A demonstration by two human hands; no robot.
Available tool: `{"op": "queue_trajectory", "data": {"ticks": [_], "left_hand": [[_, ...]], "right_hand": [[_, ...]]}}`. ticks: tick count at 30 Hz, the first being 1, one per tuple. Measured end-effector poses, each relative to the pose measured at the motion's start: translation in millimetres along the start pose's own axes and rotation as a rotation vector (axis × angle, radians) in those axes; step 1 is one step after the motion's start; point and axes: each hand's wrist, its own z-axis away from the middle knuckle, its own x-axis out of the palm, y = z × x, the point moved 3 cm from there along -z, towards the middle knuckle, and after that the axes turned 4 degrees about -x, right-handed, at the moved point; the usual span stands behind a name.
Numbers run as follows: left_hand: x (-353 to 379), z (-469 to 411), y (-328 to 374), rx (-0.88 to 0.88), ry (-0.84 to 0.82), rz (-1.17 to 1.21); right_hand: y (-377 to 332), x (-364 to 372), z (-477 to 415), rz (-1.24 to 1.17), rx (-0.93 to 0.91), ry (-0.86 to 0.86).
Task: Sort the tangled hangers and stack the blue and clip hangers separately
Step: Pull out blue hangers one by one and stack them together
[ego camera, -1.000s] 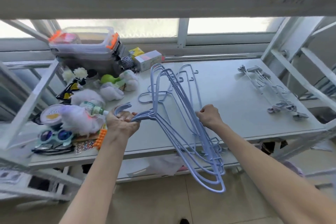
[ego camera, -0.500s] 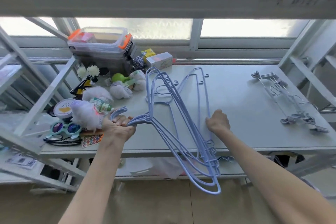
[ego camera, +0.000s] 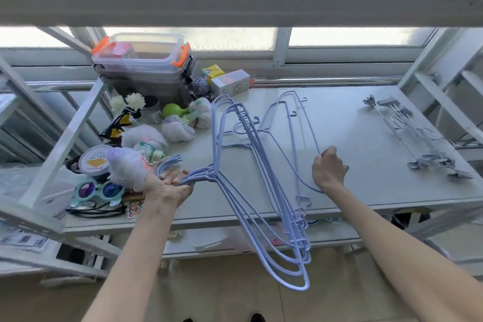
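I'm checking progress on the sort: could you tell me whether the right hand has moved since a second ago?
Yes. The right hand has shifted rightward, away from the held blue hangers, toward the clip hangers.

Left hand [ego camera: 167,185] at 9 o'clock, palm up, fingers curled closed, right hand [ego camera: 328,170] at 3 o'clock, fingertips pinched, both bare forearms extended.

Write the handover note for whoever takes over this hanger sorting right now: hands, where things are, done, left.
Left hand: shut on the hooks of a bundle of blue hangers, which hangs off the table's front edge.
Right hand: pinching the wire of a single blue hanger lying on the table.
Clip hangers: already grouped at the table's right end, apart from the blue ones.
Loose blue hangers: lying mid-table behind the bundle.
Left: add the pinched hanger and the loose ones to the bundle, then set down the blue stack.
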Motion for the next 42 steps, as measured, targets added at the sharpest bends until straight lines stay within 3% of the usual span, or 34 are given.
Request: {"op": "queue_trajectory", "data": {"ticks": [12,24,33,42], "left_hand": [[7.3,-15.0,3.9,-0.072,-0.001,0.003],[20.5,-26.7,-19.7,0.017,0.022,-0.16],[-0.2,-46.8,-17.5,-0.027,0.034,-0.016],[-12.8,-55.6,-14.7,-0.049,-0.073,-0.014]], "right_hand": [[22.3,-30.2,11.6,-0.175,0.246,0.192],[-21.9,-19.0,32.3,-0.452,0.043,0.068],[-34.8,-0.4,74.7,-0.462,-0.093,-0.085],[-22.0,-2.6,116.3,-0.51,-0.095,-0.124]]}}
